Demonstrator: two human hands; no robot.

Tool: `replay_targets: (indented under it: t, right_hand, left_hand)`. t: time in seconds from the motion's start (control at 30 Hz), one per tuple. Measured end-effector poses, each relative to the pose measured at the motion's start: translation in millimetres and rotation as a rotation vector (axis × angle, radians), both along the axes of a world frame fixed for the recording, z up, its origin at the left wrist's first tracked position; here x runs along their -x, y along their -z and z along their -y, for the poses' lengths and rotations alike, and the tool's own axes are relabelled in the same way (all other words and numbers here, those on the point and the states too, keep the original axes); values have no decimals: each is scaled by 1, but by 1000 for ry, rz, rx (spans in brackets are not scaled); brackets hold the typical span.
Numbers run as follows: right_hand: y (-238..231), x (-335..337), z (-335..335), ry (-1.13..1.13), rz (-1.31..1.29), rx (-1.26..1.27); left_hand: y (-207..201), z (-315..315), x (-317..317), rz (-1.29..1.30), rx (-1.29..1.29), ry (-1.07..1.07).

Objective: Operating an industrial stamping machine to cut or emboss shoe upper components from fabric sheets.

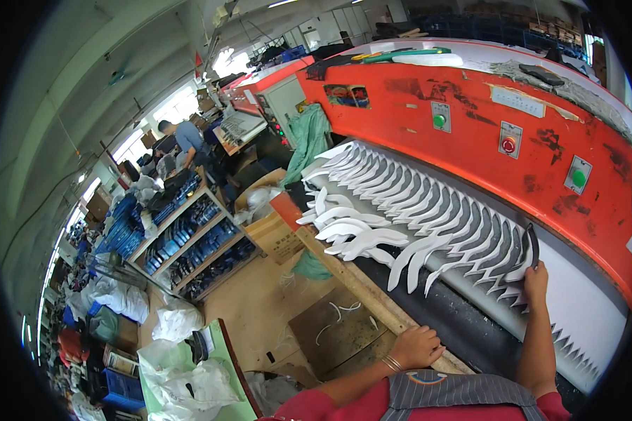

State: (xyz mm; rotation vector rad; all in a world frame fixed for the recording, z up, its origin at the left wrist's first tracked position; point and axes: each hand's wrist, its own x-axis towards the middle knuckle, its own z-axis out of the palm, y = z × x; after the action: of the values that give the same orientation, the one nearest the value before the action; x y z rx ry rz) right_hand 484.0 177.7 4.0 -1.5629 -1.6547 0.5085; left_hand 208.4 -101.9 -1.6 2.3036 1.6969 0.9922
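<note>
Gripping the dark curved cutting die at the end of the row of cutouts in the white sheet, the right hand has its fingers closed on it under the red press head, while the left hand rests curled and empty-looking on the wooden edge of the desk. A hand left under that head risks being crushed, and a die set too close to the last cutout would probably spoil a piece. Loose white pieces lie at the desk's left end; beyond are shelves, white bags on the floor and another person working far off.
</note>
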Motion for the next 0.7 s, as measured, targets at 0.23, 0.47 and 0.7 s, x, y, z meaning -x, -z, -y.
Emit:
replay_targets:
  t: [0.23,0.47,0.7]
  right_hand:
    - [-5,-50,5,126,-26,-7]
    - [-14,-71,47,15,10,-166]
    - [-7,-73,67,-91,355,-166]
  left_hand:
    - [-2,0,8,-47,22,-27]
    - [-4,-27,-2,123,189,46]
    - [-18,-165,-62,324,-162,186]
